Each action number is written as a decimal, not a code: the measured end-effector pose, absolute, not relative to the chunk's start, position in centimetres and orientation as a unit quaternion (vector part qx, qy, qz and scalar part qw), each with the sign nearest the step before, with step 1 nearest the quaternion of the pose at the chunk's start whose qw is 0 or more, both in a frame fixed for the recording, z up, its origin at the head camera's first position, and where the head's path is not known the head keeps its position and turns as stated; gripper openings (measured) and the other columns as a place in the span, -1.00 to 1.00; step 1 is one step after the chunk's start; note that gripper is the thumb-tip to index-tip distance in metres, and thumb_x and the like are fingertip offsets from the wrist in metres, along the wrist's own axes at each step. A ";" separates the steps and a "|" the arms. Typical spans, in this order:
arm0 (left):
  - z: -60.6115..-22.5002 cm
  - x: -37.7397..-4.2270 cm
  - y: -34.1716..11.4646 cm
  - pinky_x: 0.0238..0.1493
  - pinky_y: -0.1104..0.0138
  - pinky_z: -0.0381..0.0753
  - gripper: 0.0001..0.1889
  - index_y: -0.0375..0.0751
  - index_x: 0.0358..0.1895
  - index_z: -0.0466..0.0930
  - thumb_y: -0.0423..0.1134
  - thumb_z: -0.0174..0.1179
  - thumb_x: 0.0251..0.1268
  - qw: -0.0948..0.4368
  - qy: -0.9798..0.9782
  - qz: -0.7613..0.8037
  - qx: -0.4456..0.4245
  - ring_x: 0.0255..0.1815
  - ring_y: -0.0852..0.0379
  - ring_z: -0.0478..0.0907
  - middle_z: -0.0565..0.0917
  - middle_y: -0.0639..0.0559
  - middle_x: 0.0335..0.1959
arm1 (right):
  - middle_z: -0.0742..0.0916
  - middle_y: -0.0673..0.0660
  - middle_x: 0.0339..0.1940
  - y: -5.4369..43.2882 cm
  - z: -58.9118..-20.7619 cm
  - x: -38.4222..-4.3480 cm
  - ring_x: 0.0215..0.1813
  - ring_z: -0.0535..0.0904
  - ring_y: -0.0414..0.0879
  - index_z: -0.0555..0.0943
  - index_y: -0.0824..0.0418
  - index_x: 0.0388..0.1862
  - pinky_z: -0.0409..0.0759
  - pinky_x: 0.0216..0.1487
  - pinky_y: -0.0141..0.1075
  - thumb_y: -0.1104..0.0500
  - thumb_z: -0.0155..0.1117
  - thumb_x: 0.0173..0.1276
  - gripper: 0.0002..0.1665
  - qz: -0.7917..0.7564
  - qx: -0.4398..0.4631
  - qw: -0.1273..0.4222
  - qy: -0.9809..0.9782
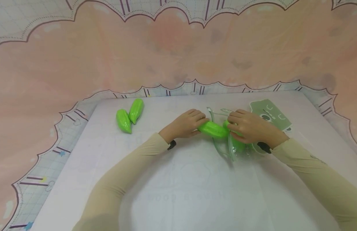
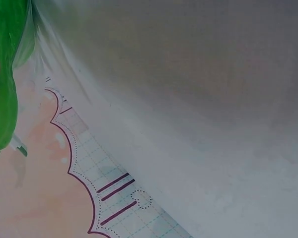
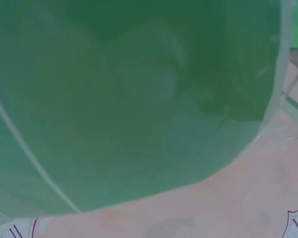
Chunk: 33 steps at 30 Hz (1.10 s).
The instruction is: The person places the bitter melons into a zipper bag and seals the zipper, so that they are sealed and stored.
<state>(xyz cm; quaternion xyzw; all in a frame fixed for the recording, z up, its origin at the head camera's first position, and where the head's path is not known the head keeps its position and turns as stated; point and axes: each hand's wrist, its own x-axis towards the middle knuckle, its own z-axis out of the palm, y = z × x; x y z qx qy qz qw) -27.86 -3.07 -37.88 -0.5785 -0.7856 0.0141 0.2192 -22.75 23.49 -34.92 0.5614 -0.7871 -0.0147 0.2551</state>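
My left hand (image 1: pixel 186 124) is gripping a green vegetable (image 1: pixel 214 129) at the bag (image 1: pixel 233 150) my right hand (image 1: pixel 249 125) is apparently pinching steady.

The head camera looks forward and down from farther off, while close wrist cameras share its glossy green tapered pod (image 1: pixel 213 129) (left) and green-printed plastic bag (image 3: pixel 139 139) (right).

Gap right of pods (image 1: pixel 136 111) (left hand (image 1: pixel 186 124) beyond)
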 end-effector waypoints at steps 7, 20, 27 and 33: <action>-37.7 -27.6 -2.5 0.22 0.30 0.46 -0.60 -0.19 0.08 0.53 -0.12 0.24 0.20 0.208 -0.798 0.015 -0.566 0.04 0.06 0.53 0.62 -0.02 -0.03 | 0.58 0.12 -0.46 23.5 -34.9 -22.8 -0.32 0.49 0.02 0.51 0.24 -0.51 0.53 -0.26 -0.16 0.19 0.27 -0.05 -0.84 -0.012 0.566 0.260 -0.783; -37.9 -27.6 -1.5 0.23 0.30 0.45 -0.55 -0.21 0.11 0.51 -0.06 0.22 0.21 0.242 -0.802 0.019 -0.546 0.07 0.06 0.52 0.62 -0.01 0.01 | 0.59 0.11 -0.47 23.4 -34.8 -22.7 -0.33 0.49 0.01 0.51 0.23 -0.53 0.54 -0.26 -0.18 0.20 0.27 -0.07 -0.85 -0.015 0.559 0.262 -0.786; -38.2 -27.8 -1.2 0.23 0.32 0.45 -0.57 -0.18 0.09 0.53 -0.05 0.23 0.20 0.256 -0.797 0.017 -0.547 0.06 0.09 0.53 0.63 0.02 0.01 | 0.58 0.11 -0.47 23.5 -34.9 -22.8 -0.33 0.49 0.01 0.51 0.23 -0.53 0.53 -0.26 -0.18 0.20 0.27 -0.07 -0.85 -0.014 0.559 0.263 -0.786; -38.3 -27.7 -0.9 0.23 0.32 0.46 -0.56 -0.18 0.09 0.53 -0.05 0.26 0.17 0.262 -0.791 0.008 -0.553 0.08 0.10 0.54 0.63 0.02 0.02 | 0.59 0.12 -0.46 23.6 -35.0 -22.7 -0.32 0.51 0.01 0.53 0.24 -0.51 0.56 -0.23 -0.16 0.21 0.30 -0.08 -0.84 -0.014 0.553 0.255 -0.793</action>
